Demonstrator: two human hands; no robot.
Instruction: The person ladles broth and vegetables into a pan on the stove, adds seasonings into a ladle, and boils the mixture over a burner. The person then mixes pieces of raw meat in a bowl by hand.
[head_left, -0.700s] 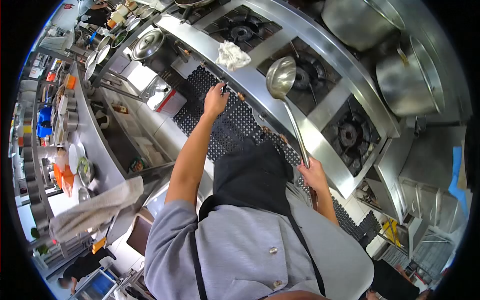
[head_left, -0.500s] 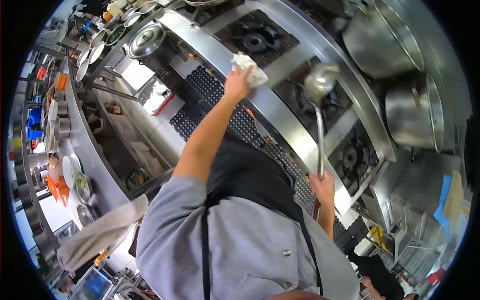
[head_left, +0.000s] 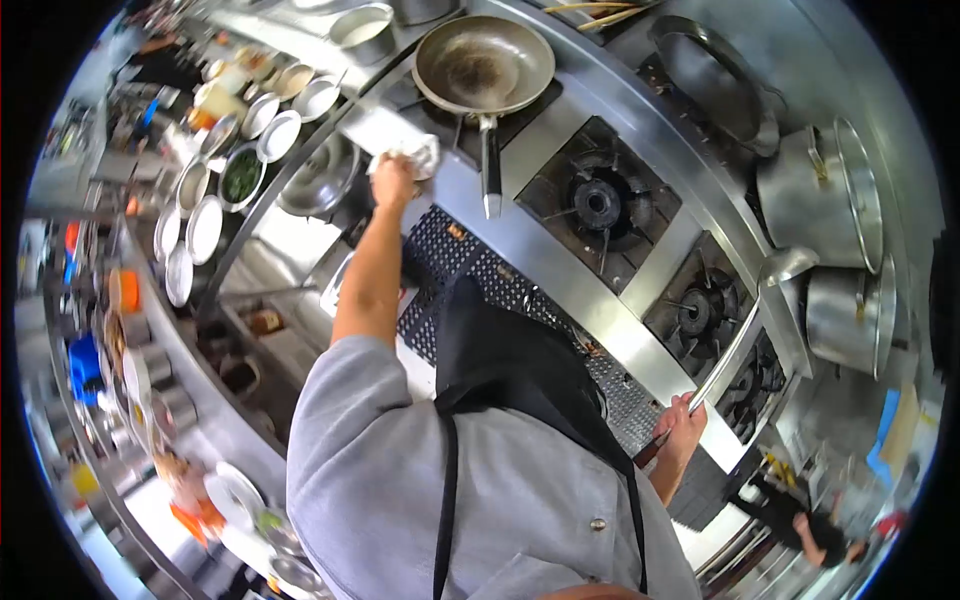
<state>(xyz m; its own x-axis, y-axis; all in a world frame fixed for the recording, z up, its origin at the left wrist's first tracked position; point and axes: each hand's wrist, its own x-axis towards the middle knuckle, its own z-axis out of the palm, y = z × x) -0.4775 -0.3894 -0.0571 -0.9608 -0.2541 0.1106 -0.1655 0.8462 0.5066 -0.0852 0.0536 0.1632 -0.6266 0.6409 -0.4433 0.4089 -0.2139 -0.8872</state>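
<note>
My left hand (head_left: 392,182) is closed around a crumpled white cloth (head_left: 424,156) at the front edge of the steel stove (head_left: 560,265). To the right of the cloth, a frying pan (head_left: 482,62) sits on a burner, its handle sticking out over the front edge. My right hand (head_left: 683,428) grips a long-handled ladle (head_left: 737,342) partway along its handle. The ladle's bowl is raised beyond the stove's burners, in front of the large pots as I see it. Whether it touches anything I cannot tell.
Two large steel pots (head_left: 815,200) stand at the back right. An open burner (head_left: 597,203) lies right of the pan. Bowls, one with chopped greens (head_left: 242,177), line the left counter. A black perforated mat (head_left: 470,275) covers the floor. Another person (head_left: 800,515) is at lower right.
My view has shifted along the stove, bringing the frying pan in. My left hand has moved the cloth further left along the front edge. The ladle's bowl has swung to the right.
</note>
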